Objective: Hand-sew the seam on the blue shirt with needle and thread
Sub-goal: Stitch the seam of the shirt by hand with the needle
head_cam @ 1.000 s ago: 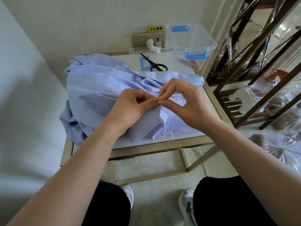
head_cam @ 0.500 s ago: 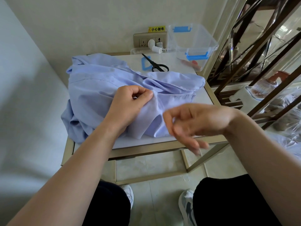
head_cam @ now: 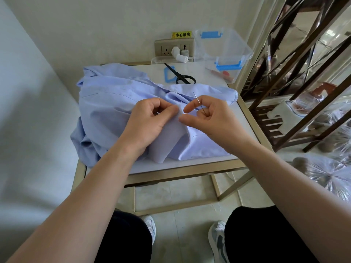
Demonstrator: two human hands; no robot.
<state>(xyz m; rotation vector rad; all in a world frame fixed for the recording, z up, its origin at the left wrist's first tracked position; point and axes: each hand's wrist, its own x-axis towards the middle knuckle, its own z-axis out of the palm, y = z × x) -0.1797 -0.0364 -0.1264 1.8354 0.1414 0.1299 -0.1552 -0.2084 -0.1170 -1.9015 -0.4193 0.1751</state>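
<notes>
Blue shirt [head_cam: 114, 103] heaped on small table [head_cam: 171, 168], soft and limp, probably slippy: left hand [head_cam: 152, 118] pinches raised seam fold taut, right hand [head_cam: 212, 114] grips thin stiff needle [head_cam: 198, 100] in curled fingers, just beside fold.

Bright, soft daylight, pretty even overall. Wide-angle lens bends the edges, and the wall [head_cam: 28, 111] on the left looks blurry with a faint shadow.
</notes>
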